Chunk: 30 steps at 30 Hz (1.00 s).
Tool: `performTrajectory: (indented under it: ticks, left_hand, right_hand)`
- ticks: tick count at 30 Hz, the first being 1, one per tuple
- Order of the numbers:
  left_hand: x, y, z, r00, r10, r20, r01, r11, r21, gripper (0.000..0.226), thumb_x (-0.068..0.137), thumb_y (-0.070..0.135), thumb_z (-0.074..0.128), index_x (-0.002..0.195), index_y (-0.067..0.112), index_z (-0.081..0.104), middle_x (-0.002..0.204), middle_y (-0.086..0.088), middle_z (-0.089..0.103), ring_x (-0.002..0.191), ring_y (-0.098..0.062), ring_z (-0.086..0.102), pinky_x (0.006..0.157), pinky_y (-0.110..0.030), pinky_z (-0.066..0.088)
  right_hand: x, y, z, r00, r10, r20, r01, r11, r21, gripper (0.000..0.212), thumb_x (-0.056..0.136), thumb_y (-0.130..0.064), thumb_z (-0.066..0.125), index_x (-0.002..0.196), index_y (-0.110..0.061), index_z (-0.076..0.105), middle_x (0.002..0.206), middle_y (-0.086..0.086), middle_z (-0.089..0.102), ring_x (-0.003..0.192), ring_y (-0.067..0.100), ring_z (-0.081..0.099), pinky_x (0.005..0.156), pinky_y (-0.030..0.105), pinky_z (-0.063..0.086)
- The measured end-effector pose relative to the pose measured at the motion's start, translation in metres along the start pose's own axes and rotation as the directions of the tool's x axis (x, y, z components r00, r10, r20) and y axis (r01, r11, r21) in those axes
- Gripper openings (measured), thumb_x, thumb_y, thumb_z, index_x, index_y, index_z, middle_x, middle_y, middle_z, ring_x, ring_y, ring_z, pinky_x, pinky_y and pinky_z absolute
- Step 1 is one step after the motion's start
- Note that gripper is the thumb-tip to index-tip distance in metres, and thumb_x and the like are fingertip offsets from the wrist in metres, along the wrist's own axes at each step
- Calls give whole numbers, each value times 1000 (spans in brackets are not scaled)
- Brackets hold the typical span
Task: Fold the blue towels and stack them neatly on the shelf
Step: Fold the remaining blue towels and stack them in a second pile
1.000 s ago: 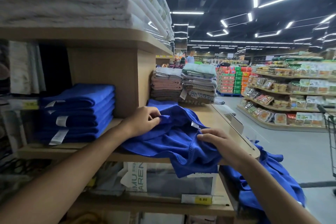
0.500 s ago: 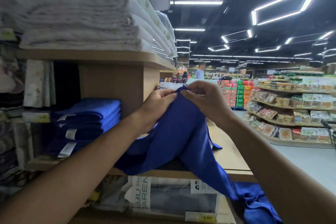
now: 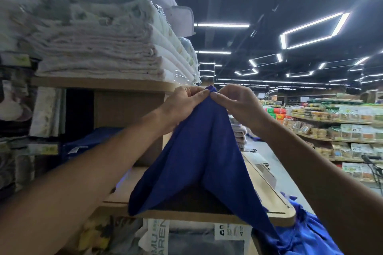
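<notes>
Holding a blue towel up by one bunched point, the person is working at the very start of a fold. The cloth is hanging above the shelf in a tent shape. Its lower left corner is drooping over the shelf's front edge and its right side is trailing down past the shelf's right end.

Both hands are meeting at the peak, high above the shelf. The left hand is pinching the cloth between thumb and curled fingers. The right hand is gripping it the same way, with the two thumbs almost touching. Both forearms are reaching up and forward from below the shelf's front edge.

The next move probably calls for sliding the hands apart along the top hem until each is holding a corner, so the towel hangs flat and can be halved. It would then go on the folded pile, blurred here, sitting at the shelf's left side. More loose blue cloth is lying below the shelf's right end, so several towels seem left to do.
</notes>
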<state>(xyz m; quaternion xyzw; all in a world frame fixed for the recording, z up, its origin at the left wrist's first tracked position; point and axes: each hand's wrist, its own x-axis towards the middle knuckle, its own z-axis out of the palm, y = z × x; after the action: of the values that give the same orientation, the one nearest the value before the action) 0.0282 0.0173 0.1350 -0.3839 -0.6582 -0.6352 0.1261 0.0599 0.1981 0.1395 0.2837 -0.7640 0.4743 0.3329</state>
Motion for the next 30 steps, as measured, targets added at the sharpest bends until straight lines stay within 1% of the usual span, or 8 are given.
performTrajectory:
  ticks: [4,6,9,13,16,21,26,30]
  left_hand:
    - [22,23,5,976,188,-107,-108,851,513,25,106,26,46,89,22,63,81,3,66,73,-6,56,68,-18,44]
    - [30,33,8,954,253,-160,-106,786,609,29,108,28,39,81,22,52,72,7,54,65,-3,47,59,-12,34]
    - [39,44,10,943,277,-182,-103,767,634,35,109,30,33,75,24,41,69,8,46,63,-1,45,58,-19,31]
    - [42,58,9,925,337,-173,-149,744,652,30,109,28,33,87,13,47,75,4,50,70,-8,46,67,-26,29]
    - [42,69,4,895,401,-195,-186,734,653,30,109,25,33,88,10,49,79,1,53,71,-9,47,70,-25,32]
    - [41,83,-16,861,470,-193,-212,677,705,29,109,23,33,83,13,41,72,6,45,69,-15,44,70,-27,32]
    - [32,80,-36,854,486,-183,-180,607,774,35,109,31,33,74,25,31,66,6,43,61,-14,40,66,-35,28]
    - [29,77,-50,849,474,-236,-135,625,769,37,108,29,33,71,26,31,66,7,42,60,-4,45,67,-31,26]
  right_hand:
    - [-1,-15,-9,995,70,77,-71,997,5,31,94,-25,71,82,3,66,78,6,60,75,13,55,72,33,47]
    - [-5,-19,-13,983,105,152,-108,994,11,33,93,-24,72,83,6,64,80,10,60,77,15,54,72,33,45]
    - [-15,-22,-18,960,155,233,-166,986,28,32,92,-20,73,101,10,70,103,25,72,88,21,64,81,38,50]
    - [-32,-20,-25,913,212,349,-231,973,15,23,90,-25,75,102,-6,78,110,17,76,101,27,72,94,47,53]
    - [-53,-11,-29,837,238,493,-285,958,22,12,92,-23,72,97,-16,81,102,3,79,94,15,75,82,30,59]
    - [-88,16,-34,762,314,566,-338,939,-66,34,90,-29,75,112,-2,75,119,19,73,109,28,69,100,57,49]
    - [-97,29,-59,795,342,500,-388,921,-13,24,89,-30,75,103,-10,80,108,12,77,94,19,72,77,29,56]
    - [-91,33,-82,813,389,432,-405,912,-58,25,83,-37,72,78,-15,82,85,5,77,74,14,70,67,24,53]
